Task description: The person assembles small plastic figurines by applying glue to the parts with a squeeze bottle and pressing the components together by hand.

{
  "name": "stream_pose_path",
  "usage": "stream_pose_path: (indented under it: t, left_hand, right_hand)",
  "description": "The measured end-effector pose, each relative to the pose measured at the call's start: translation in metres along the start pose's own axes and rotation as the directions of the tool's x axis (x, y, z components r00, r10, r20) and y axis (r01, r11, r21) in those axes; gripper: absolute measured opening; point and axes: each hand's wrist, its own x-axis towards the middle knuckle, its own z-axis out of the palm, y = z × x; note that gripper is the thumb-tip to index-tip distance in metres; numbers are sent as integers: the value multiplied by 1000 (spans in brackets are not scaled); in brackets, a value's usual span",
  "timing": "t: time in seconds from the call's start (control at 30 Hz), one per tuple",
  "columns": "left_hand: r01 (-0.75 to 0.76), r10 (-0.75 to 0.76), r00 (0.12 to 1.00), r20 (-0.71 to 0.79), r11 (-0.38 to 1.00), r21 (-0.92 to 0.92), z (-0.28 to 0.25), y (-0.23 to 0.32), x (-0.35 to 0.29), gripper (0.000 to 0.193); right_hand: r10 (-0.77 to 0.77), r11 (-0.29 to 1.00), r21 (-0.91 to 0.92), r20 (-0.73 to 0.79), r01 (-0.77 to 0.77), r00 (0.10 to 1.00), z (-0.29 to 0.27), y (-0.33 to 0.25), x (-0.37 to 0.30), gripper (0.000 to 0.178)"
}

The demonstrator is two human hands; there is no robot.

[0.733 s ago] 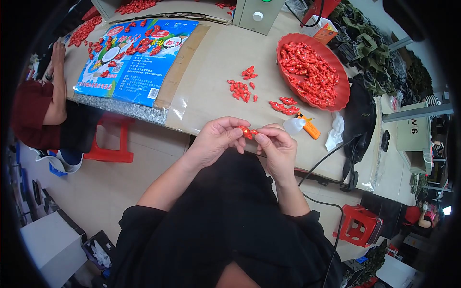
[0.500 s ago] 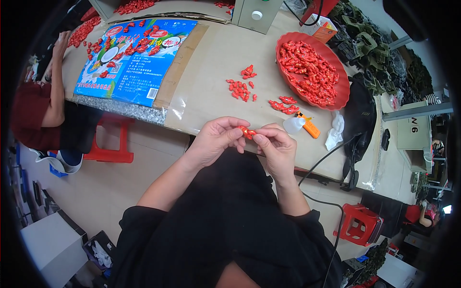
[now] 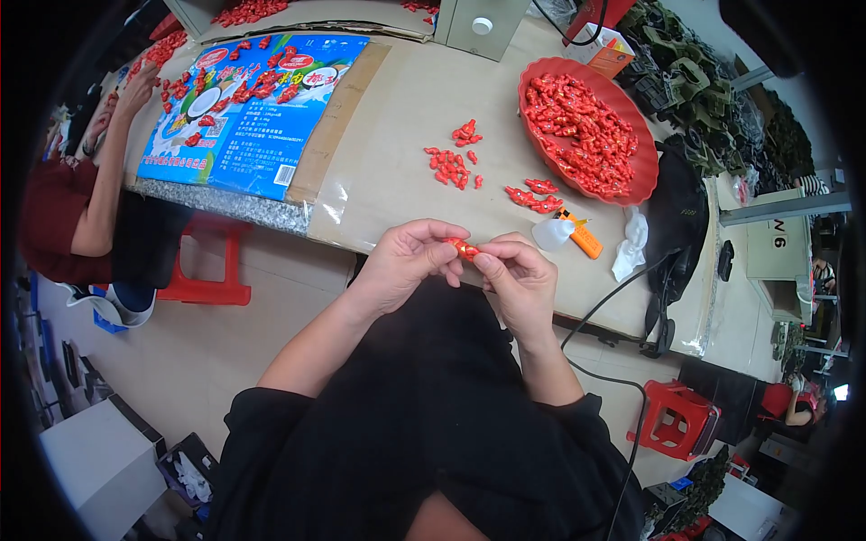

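The left hand (image 3: 404, 264) and right hand (image 3: 525, 281) pinch a glossy red piece (image 3: 464, 249); on the counter (image 3: 388, 135), a scalloped red bowl (image 3: 643, 162) holds many knobby red pieces (image 3: 591, 135).

On the table (image 3: 397, 126), a bowl (image 3: 646, 171) is holding pieces (image 3: 603, 117) at right. More pieces (image 3: 263, 84) are lying on cardboard (image 3: 257, 149) at left.

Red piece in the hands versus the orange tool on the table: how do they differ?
The red piece is pinched between the left hand and right hand; the orange tool lies unheld on the table. The red piece shows gold-coloured patches, while the orange tool has a black part. The red piece looks smaller than the orange tool.
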Motion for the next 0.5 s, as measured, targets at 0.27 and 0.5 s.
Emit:
stream_pose_path:
  t: [0.27, 0.5]
  left_hand:
    - [-41, 44, 998, -45, 997, 60, 1, -3, -1, 20]
    - [-54, 69, 994, -87, 986, 160, 5, -3, -1, 21]
  right_hand:
    - [99, 995, 7, -23, -99, 995, 0, -1, 0, 8]
    - [182, 969, -163, -30, -185, 983, -3, -9, 3, 9]
